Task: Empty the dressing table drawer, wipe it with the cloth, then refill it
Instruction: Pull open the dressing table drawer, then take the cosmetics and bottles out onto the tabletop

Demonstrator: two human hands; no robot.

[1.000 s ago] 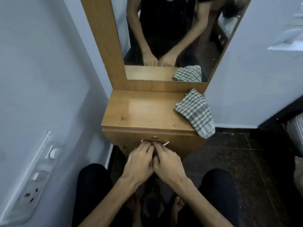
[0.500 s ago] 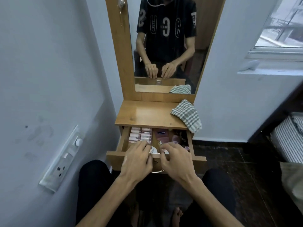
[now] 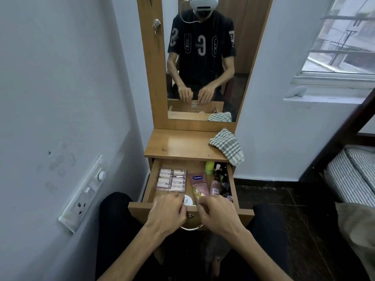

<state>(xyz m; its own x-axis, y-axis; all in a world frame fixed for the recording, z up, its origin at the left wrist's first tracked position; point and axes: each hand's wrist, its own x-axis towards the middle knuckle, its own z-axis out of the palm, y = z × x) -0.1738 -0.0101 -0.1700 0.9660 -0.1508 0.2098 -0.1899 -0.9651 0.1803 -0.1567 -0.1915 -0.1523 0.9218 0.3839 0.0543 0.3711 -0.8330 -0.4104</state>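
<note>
Two pale walls are closing in a narrow corner, and on the left one a white switch and socket panel [image 3: 84, 194] is sitting low down. Next to it, a light-brown wooden dressing table [image 3: 178, 146] is standing with its tall framed mirror [image 3: 203, 57] reflecting the seated person. Its wooden drawer [image 3: 151, 182] is hanging pulled out, full: a clear plastic case of small white tubes [image 3: 172, 179] is lying at the left, a round white jar [image 3: 189, 200] just in front of it, a pink Vaseline tube [image 3: 199, 184] in the middle, and a yellow-green bottle [image 3: 210, 167] with a row of small dark bottles [image 3: 223, 179] along the right wall. The left hand [image 3: 167, 212] and right hand [image 3: 218, 213] are resting on the drawer's front edge, fingers curling over it; what the fingertips are touching cannot be told. A green-and-white checked cloth [image 3: 228, 146] is lying crumpled on the tabletop's right rear corner, drooping over the edge. Dark tiles [image 3: 263, 191] are covering the floor, while farther right a window [image 3: 343, 37] is letting in daylight above a striped mattress [image 3: 353, 173].
</note>
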